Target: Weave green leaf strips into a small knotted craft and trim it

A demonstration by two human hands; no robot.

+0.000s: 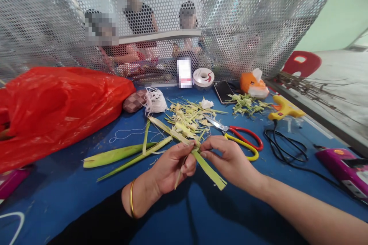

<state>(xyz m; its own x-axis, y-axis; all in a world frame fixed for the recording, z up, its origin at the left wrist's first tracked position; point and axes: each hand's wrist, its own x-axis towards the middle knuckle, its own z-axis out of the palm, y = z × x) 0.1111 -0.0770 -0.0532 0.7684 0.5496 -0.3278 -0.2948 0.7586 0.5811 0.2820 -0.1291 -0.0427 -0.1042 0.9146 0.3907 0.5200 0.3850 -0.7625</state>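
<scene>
Green leaf strip [209,170] located between left hand [174,164] and right hand [234,162], both pinching its bunched part; cut end projects toward wearer. Red-and-yellow-handled scissors [224,127] lie beyond right hand, leaf scraps [186,116] beyond the grip.

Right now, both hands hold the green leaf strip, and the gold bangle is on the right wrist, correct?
No: the head view shows the gold bangle on the left wrist. The left hand and right hand hold the green leaf strip.
</scene>
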